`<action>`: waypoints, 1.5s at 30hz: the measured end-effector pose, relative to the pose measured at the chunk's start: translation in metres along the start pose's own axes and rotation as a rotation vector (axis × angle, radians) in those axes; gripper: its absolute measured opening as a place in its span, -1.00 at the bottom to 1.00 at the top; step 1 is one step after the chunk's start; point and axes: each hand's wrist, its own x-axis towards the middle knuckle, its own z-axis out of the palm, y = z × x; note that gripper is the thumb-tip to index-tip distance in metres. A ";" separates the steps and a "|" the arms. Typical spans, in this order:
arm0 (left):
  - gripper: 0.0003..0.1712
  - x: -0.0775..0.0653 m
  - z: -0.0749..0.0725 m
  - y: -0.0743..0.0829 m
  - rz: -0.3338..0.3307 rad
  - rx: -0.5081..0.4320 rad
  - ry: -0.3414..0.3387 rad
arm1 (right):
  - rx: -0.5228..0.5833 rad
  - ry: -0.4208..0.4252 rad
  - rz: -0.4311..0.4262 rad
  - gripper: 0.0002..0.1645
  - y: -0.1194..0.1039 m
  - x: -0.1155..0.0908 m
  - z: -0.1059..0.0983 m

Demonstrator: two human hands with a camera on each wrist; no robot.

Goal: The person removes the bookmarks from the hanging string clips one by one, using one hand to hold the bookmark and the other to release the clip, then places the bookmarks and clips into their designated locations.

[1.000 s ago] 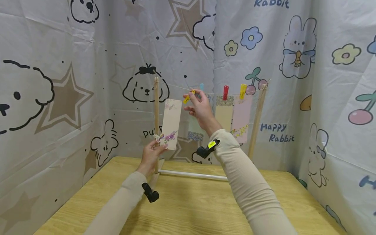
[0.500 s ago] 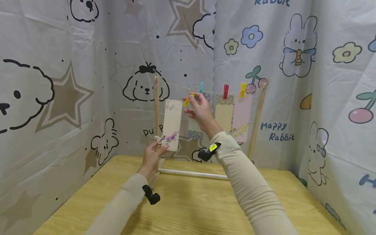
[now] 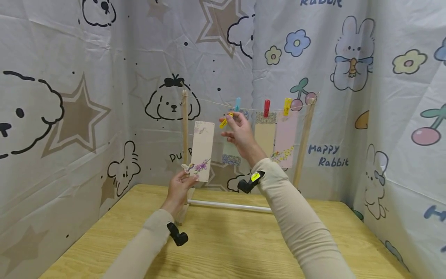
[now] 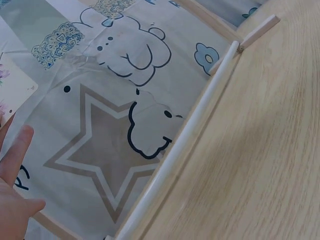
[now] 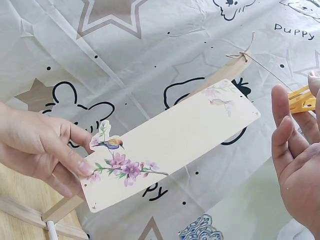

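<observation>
The left grip is closed on the lower-left edge of the cream card, with the thumb on the card's printed front and fingers behind it. To the card's upper right, the right grip pinches a slanted yellow peg between thumb and forefinger, its other fingers loosely bent.

Around the card, from left to right: the left post stands just to its left, and the string runs from that post above the card. To the card's right hang the blue peg with a green card, partly covered by the right grip; then the red peg with a tan card; then a second yellow peg with a pink card. The right post is farthest to the right. Below and right of the cream card, a white rod crosses above the table.

The cream card rises nearly upright from the left grip, below the string and apart from it; the yellow peg is near the card's upper-right corner, not touching it.
</observation>
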 end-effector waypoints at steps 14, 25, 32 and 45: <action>-0.52 -0.004 -0.005 -0.003 -0.023 0.047 0.006 | -0.005 -0.001 0.010 -0.64 0.007 -0.008 -0.003; -0.52 -0.010 -0.006 -0.002 -0.033 0.050 -0.008 | 0.003 -0.010 0.025 -0.57 0.007 -0.011 0.002; -0.56 -0.012 -0.005 -0.002 -0.022 0.053 -0.015 | 0.011 -0.023 0.017 -0.68 0.006 -0.014 0.002; -0.53 -0.022 -0.013 -0.005 -0.059 0.089 -0.024 | 0.024 -0.056 0.021 -0.64 0.011 -0.021 0.000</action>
